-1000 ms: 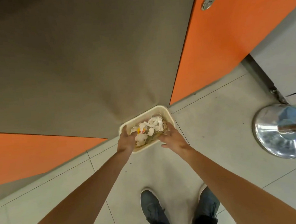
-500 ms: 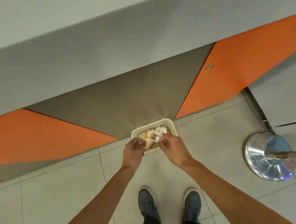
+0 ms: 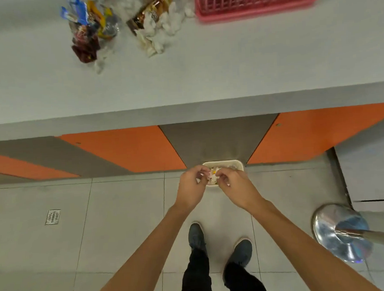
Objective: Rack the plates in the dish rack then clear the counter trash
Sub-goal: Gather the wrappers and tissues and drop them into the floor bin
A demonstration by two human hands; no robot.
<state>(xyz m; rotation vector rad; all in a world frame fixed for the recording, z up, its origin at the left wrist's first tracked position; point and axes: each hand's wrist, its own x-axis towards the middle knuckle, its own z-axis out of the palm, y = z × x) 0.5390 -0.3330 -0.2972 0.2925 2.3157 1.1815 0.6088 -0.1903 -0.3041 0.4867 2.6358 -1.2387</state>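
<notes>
In the head view, looking steeply down, the left hand (image 3: 190, 188) and the right hand (image 3: 235, 187) hang side by side over a small cream bin (image 3: 224, 163), not quite touching each other. The fingers of both curl inward toward the thumbs. White scraps show at the fingertips, but I cannot tell whether either hand pinches them or hangs free above the heap. The bin stands on the floor tiles (image 3: 124, 228), its far rim against the grey cabinet panel (image 3: 217, 139), with orange panels (image 3: 124, 149) on both sides. Crumpled white paper and a spot of yellow (image 3: 213, 176) fill it close to the rim, and the hands hide its near edge.

Above, the grey counter (image 3: 205, 77) juts out past the cabinet fronts. A wide bare strip runs along its front edge. At the back left lies a heap of bright wrappers (image 3: 88, 28), and just right of it a pile of wadded tissues with a brown and gold packet (image 3: 157, 30). The tissues reach the left end of the pink dish rack (image 3: 256, 5), which the top of the frame cuts off.

Two dark shoes (image 3: 197, 235) stand on open tile behind the bin. A floor drain (image 3: 53, 216) sits well to the left. The shiny round base of a metal stand (image 3: 340, 233) crowds the right side, near the right forearm.
</notes>
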